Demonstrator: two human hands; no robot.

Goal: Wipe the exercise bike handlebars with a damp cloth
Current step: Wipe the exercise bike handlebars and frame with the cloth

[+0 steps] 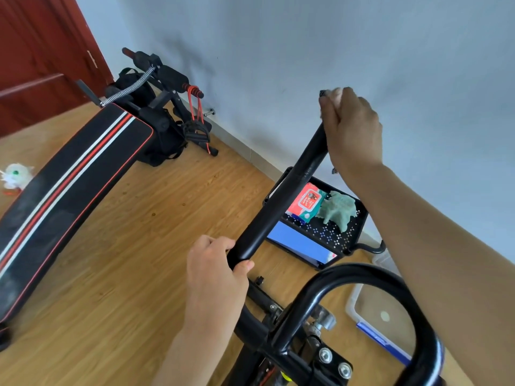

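Well below right hand [354,129] on handlebar [281,201], green cloth [338,211] in basket [328,234].

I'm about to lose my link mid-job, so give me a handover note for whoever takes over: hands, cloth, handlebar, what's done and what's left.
Left hand: grips the near end of the handlebar.
Right hand: grips its far end; a pale blur at the fingers may be a wipe, cannot tell.
The green cloth lies in the black basket beside the wipes pack, in neither hand.
Done: the bar's look does not show.
Left: probably pick up the cloth and wipe the bar.
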